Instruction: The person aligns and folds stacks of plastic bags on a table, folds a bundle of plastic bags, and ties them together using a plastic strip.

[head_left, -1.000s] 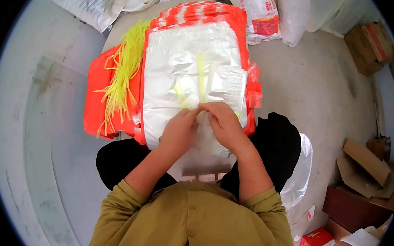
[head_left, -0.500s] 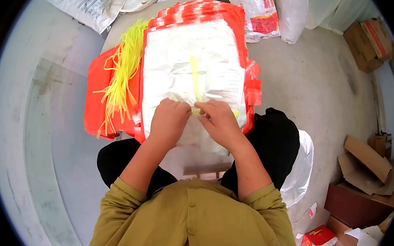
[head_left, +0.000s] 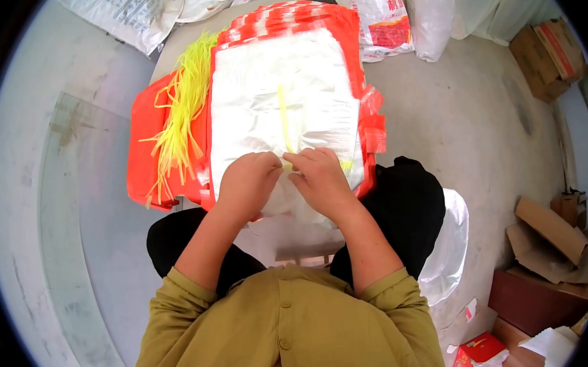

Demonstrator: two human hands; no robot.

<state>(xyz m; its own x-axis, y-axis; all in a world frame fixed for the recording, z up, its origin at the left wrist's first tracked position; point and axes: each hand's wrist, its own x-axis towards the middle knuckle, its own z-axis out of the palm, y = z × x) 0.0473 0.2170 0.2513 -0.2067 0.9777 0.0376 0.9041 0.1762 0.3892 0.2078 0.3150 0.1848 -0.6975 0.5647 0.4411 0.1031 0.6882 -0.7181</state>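
A stack of white plastic bags (head_left: pixel 281 68) with red ones beneath it lies in front of me. On its near part, my left hand (head_left: pixel 250 181) and my right hand (head_left: pixel 321 182) meet with fingers pinched close together. A yellow plastic strip (head_left: pixel 283 115) runs up the white plastic from between them, and a short piece of yellow shows at the fingertips of both hands. What exactly the fingertips pinch is partly hidden. Left of the stack hangs a bundle of yellow strips (head_left: pixel 190 103), draped over folded red plastic (head_left: pixel 149 134).
Filled white sacks (head_left: pixel 385 21) stand behind the stack, and a printed sack (head_left: pixel 123 5) is at the upper left. Cardboard boxes (head_left: pixel 547 58) sit at the far right. Opened cartons (head_left: pixel 546 246) and a red box (head_left: pixel 475 356) lie at the lower right.
Both hands have shifted slightly to the left and stay pinched together at the yellow strip. The whole view has moved a little; nothing was let go.
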